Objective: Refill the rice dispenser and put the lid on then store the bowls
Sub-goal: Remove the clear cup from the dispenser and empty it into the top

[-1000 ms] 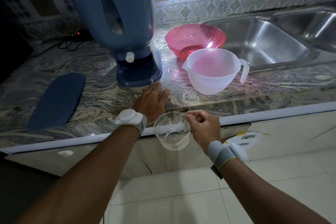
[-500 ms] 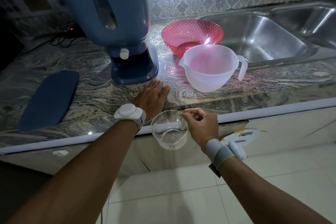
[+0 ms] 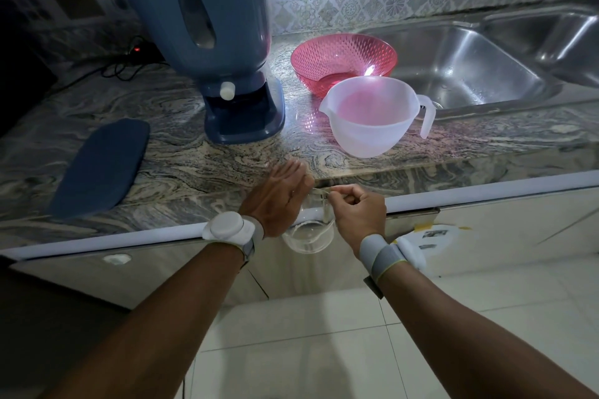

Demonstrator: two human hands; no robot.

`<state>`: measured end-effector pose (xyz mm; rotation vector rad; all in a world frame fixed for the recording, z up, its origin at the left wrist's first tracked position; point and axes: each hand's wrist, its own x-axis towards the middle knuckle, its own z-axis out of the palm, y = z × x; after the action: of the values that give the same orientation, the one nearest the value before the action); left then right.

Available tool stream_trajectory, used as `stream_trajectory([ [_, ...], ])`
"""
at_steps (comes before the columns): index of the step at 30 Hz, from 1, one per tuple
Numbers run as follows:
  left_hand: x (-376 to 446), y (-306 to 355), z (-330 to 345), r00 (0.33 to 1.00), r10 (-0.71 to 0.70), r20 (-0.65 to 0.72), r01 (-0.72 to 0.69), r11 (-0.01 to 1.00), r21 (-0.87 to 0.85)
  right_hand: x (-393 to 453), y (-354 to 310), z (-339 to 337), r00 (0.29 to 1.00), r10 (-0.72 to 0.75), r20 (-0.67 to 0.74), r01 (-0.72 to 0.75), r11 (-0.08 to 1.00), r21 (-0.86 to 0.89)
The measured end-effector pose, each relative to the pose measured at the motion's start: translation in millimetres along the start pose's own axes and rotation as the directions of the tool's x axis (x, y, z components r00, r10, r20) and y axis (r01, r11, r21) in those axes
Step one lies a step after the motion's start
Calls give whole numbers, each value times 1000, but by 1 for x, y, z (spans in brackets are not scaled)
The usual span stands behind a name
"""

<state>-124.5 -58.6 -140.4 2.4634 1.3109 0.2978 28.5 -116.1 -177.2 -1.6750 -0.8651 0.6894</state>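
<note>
Item: clear glass cup (image 3: 308, 230), held just below the counter edge (image 3: 453, 197), handle pinched in the right hand (image 3: 358, 210), left hand (image 3: 275, 196) flat-fingered, sweeping spilled grains cupward; rim best kept touching the edge; dispenser (image 3: 207, 26) behind, lid (image 3: 100, 165) beside it.

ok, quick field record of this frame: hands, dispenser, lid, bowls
left hand: open, palm sweeping at counter edge over the glass cup
right hand: fingers pinch glass cup rim, held below the edge
rice dispenser: upright on counter, top out of view
lid: flat on counter, left of dispenser
pink bowl: beside sink
white measuring jug: in front of it
</note>
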Motion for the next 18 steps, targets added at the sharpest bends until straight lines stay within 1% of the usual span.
stream_trajectory([
  [2,-9,6,2,1000,5,14,-5,1000,-3,-1,-1,-1,1000,1,-9,-1,1000,-4],
  [6,-27,14,3,1000,6,-3,-6,1000,23,-5,-4,-1,1000,-9,-8,9,1000,-10],
  [13,-38,25,11,999,14,-30,-14,1000,-11,-1,-3,-4,999,-17,-28,17,999,-33],
  [18,-47,27,18,999,43,-1,-43,999,-16,-1,-1,-4,999,-22,-26,22,999,-35],
])
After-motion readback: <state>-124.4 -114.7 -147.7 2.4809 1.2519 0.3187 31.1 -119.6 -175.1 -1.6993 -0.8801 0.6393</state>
